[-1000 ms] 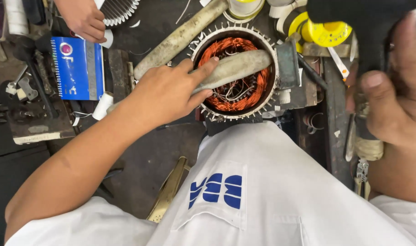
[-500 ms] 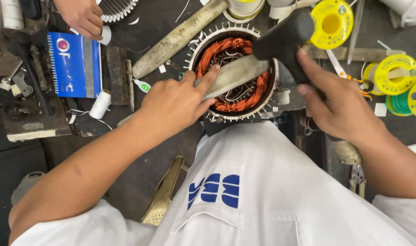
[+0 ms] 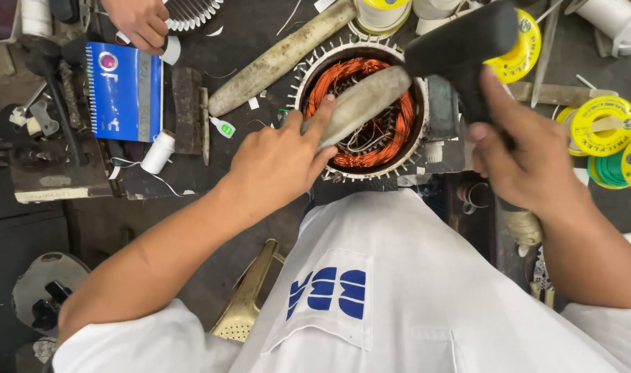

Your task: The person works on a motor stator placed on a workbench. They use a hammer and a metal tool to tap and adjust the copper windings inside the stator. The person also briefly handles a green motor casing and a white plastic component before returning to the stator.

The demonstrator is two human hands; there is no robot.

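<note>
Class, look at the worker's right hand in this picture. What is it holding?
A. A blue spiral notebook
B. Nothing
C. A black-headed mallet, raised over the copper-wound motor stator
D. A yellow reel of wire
C: the right hand grips the handle of the black-headed mallet, whose head is above the stator.

My white short-sleeved work shirt, blue block emblem on chest pocket, bare forearms, left hand [image 3: 277,166], right hand [image 3: 519,155]
</note>
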